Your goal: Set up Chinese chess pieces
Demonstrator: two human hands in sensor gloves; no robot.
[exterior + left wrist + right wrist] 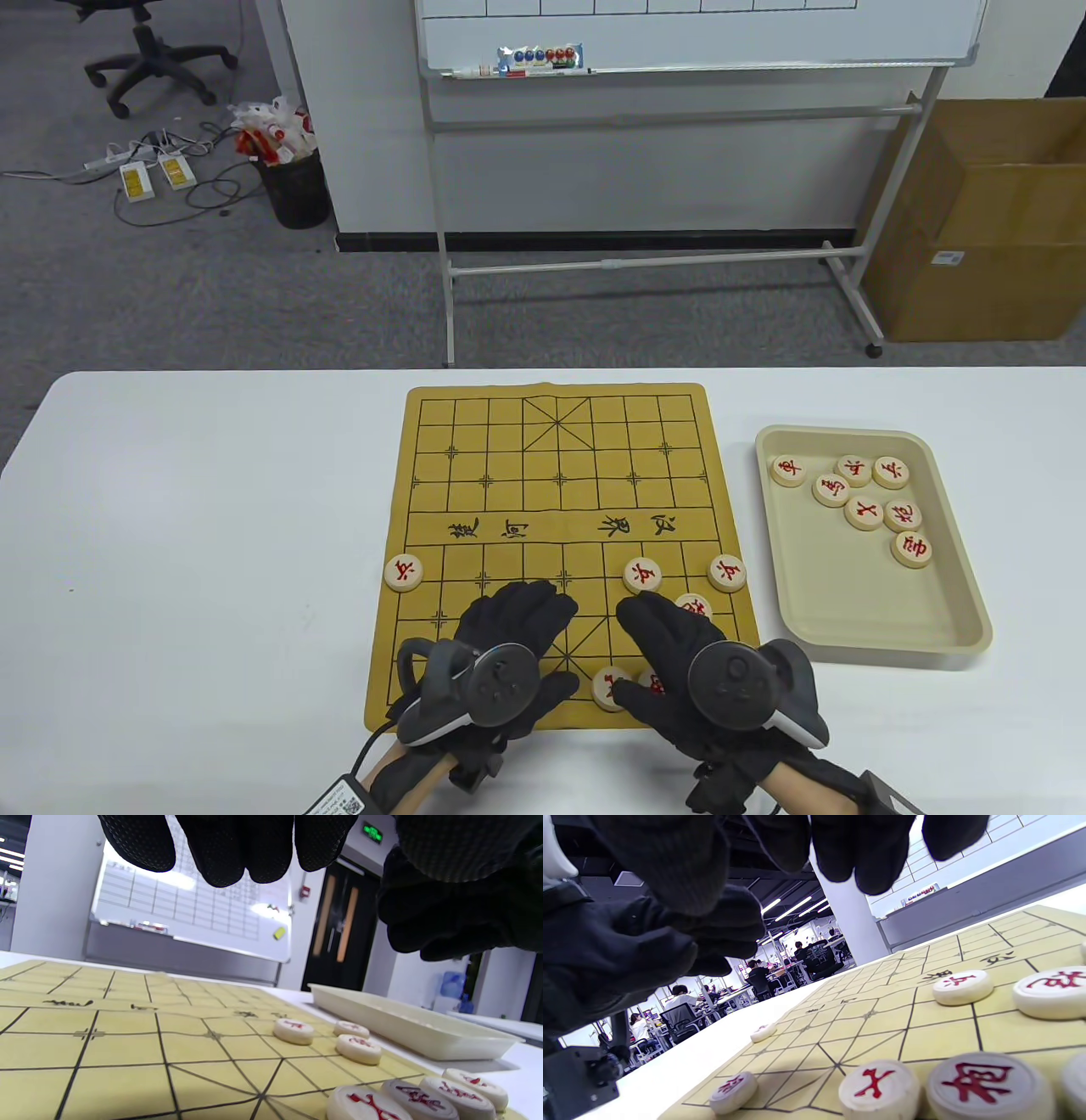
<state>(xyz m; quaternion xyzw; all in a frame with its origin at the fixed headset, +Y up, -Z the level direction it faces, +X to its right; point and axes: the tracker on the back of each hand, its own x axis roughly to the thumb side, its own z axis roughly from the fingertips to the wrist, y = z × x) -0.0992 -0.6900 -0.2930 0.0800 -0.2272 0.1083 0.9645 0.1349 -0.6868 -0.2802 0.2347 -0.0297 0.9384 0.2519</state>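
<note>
Both hands hover low over the near edge of the board (560, 543), neither gripping a piece: left hand (501, 654) fingers loosely spread and empty, right hand (687, 662) likewise slack, its thumb just beside a back-row piece (609, 686). Red pieces already sit on the near half: one at the left edge (404, 572), two on the right (643, 576) (728, 573), a few more under the right hand. Seven pieces wait in the beige tray (967, 594) right of the board. Best next move is probably reaching to the tray, pinching one piece by its rim and setting it square on a line crossing without nudging neighbours. White table (212, 526); behind it grey carpet, a whiteboard (696, 34) on a stand, cardboard box (984, 221), bin (297, 187).
</note>
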